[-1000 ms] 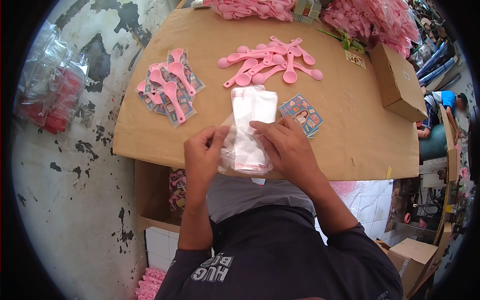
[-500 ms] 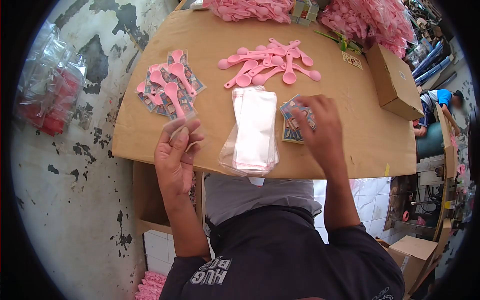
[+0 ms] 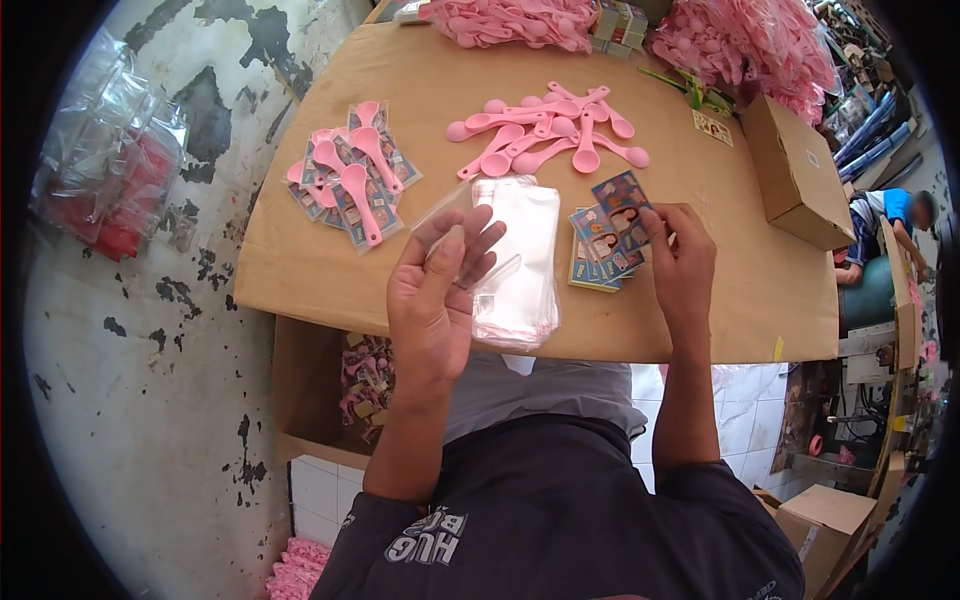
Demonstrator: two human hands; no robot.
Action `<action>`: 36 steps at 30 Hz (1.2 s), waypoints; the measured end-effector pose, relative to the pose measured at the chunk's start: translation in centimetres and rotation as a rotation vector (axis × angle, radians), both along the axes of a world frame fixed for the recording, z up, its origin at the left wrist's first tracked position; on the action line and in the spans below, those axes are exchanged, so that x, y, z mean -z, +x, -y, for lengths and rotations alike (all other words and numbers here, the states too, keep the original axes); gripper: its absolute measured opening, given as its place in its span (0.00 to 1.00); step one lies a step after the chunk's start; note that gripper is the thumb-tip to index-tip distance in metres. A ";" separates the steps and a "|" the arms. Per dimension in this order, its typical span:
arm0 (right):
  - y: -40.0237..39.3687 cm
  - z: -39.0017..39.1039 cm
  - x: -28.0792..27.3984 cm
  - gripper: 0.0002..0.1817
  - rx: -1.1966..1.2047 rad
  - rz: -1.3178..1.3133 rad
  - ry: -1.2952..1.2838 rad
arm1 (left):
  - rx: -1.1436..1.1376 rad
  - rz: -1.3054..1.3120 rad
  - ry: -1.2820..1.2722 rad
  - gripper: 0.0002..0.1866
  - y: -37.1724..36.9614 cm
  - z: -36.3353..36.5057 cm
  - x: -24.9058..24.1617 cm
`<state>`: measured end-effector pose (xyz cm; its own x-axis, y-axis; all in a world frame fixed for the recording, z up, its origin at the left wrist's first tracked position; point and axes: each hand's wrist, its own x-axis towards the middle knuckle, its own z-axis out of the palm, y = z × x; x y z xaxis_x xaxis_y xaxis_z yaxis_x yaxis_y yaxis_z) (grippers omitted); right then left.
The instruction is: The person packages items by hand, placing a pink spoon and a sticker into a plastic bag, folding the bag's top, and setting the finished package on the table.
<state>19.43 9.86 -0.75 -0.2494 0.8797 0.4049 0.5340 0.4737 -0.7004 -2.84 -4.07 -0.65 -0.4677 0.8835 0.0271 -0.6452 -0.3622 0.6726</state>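
Observation:
My left hand (image 3: 435,295) has its thumb and fingers closed on a clear plastic bag (image 3: 437,212), over the left side of a stack of clear bags (image 3: 520,250). Between the thumb and fingers of my right hand (image 3: 683,255) is a printed card (image 3: 622,200), blue with small pictures, tilted above a stack of similar cards (image 3: 596,270). To the left lie several pink measuring spoons in bags with cards (image 3: 358,200). Loose pink measuring spoons (image 3: 545,130) form a pile beyond the bags.
A cardboard box (image 3: 795,175) stands on the table's right side, near a single card (image 3: 712,127) and green-handled scissors (image 3: 695,90). Big bags of pink spoons (image 3: 740,45) line the far edge. Another person (image 3: 885,225) sits at the far right.
My left hand has moved right, from beside the bagged spoons to the bag stack. My right hand has lifted a card off the card stack.

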 end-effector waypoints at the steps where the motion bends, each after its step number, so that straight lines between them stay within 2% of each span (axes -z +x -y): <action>1: -0.3 0.7 -0.6 0.11 0.040 -0.115 0.008 | 0.000 -0.002 -0.002 0.13 0.2 -0.1 -0.1; 2: -0.5 1.4 -0.7 0.11 0.041 -0.117 0.004 | -0.015 -0.015 0.004 0.14 0.4 -0.2 -0.2; 4: -0.9 3.2 -0.9 0.13 -0.150 -0.496 -0.244 | -0.027 -0.032 0.010 0.15 0.8 -0.6 -0.3; 8: -1.9 6.4 -2.2 0.11 -0.456 -0.495 -0.630 | -0.042 -0.060 0.043 0.18 1.6 -1.3 -0.7; 12: -3.4 7.0 -1.4 0.10 -0.507 -0.665 -0.665 | 0.026 0.001 0.082 0.19 2.1 -1.2 -0.7; 14: -3.9 7.3 -1.6 0.09 -0.383 -0.775 -0.648 | 0.032 -0.007 0.094 0.20 2.3 -1.2 -0.7; 18: -3.4 7.3 -1.2 0.10 -0.435 -0.733 -0.648 | 0.009 -0.036 0.071 0.20 2.3 -1.1 -0.8; 20: -2.8 7.1 -1.4 0.12 -0.537 -0.521 -0.688 | 0.029 -0.049 0.070 0.20 2.4 -0.9 -1.2; 23: -2.6 6.9 -1.9 0.14 -0.556 -0.495 -0.725 | 0.082 -0.080 0.059 0.19 2.5 -0.7 -1.2; 24: -2.8 6.8 -2.0 0.14 -0.555 -0.492 -0.722 | 0.111 -0.098 0.049 0.19 2.6 -0.7 -1.1; 27: -3.6 6.8 -2.3 0.11 -0.494 -0.698 -0.714 | 0.092 -0.094 0.057 0.18 2.6 -0.5 -1.0; 33: -2.7 5.5 -2.2 0.08 -0.612 -0.568 -0.755 | 0.088 -0.218 0.034 0.19 2.2 0.2 -1.1; 36: -3.7 5.8 -2.9 0.09 -0.621 -0.619 -0.745 | 0.120 -0.255 0.023 0.21 2.6 0.4 -1.1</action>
